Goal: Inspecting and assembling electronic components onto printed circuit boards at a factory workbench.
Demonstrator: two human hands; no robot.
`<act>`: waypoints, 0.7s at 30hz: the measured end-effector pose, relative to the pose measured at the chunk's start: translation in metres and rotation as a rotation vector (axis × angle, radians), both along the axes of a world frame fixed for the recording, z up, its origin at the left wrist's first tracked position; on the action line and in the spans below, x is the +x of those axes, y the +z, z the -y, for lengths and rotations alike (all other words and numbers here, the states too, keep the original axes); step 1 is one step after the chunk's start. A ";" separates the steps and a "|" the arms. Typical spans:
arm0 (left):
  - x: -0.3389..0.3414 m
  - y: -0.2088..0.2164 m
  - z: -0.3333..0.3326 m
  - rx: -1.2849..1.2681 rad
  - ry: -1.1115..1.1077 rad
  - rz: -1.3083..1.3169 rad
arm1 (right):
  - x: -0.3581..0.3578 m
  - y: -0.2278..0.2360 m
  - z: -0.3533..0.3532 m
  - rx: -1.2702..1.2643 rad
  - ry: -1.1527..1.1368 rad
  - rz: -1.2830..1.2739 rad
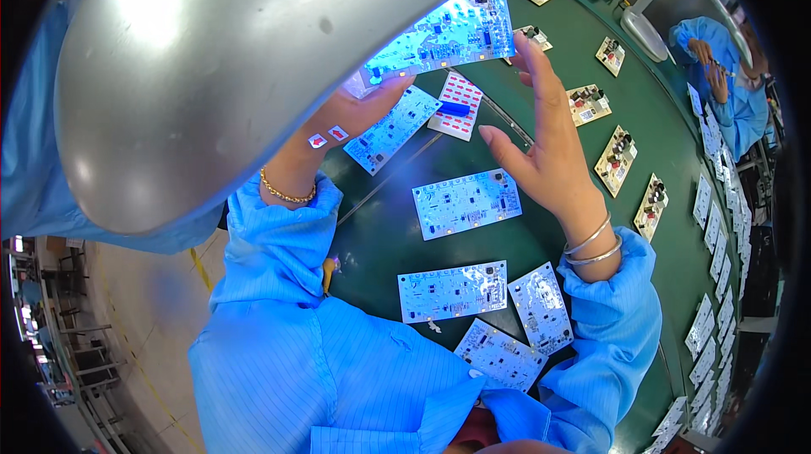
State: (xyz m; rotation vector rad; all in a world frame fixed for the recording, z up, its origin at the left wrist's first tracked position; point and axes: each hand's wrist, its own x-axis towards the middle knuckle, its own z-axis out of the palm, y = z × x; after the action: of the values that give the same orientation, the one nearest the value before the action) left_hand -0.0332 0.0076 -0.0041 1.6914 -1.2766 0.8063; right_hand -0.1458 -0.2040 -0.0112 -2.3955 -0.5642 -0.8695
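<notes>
Nearest the camera, a smooth silver-grey lamp hood fills the upper left, hiding part of the person's left hand, which carries two small white stickers with red arrows. That hand seems clamped on a pale circuit board washed in blue light, its thumb along the lower edge and its fingers out of sight. This board is raised over the green bench, partly beneath the hood. Just below it lie a slanted white circuit board and a white card of red arrows with a blue strip across it. Further right, the right hand has thumb and fingers spread apart, a fingertip by the board's corner; whether they touch cannot be told. Good handling here would probably mean gripping by the edges, keeping skin off the components and tilting the face to the light. Counted: one board held; five white boards loose on the near bench; six tan boards with tall dark components; one co-worker in blue. The far-right rows of boards are too crowded to count.
</notes>
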 end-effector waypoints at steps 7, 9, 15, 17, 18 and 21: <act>0.000 0.000 0.000 -0.007 0.009 0.037 | -0.004 0.000 -0.001 0.129 0.072 -0.076; 0.001 -0.001 -0.008 -0.010 0.010 0.045 | -0.006 0.001 -0.002 0.236 0.125 -0.138; -0.001 -0.001 -0.003 -0.016 0.006 0.079 | -0.009 0.001 0.000 0.454 0.270 -0.194; -0.003 -0.001 0.001 -0.017 0.004 0.091 | -0.011 0.001 0.000 0.454 0.290 -0.211; -0.005 -0.001 0.001 -0.018 0.003 0.097 | -0.012 0.001 0.000 0.454 0.289 -0.210; -0.004 -0.001 0.006 -0.021 -0.002 0.116 | -0.014 0.001 0.000 0.481 0.304 -0.223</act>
State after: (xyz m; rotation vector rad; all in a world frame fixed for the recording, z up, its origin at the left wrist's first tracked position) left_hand -0.0374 0.0017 -0.0049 1.6468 -1.3437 0.9244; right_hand -0.1593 -0.2040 -0.0098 -1.8767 -0.5410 -0.5236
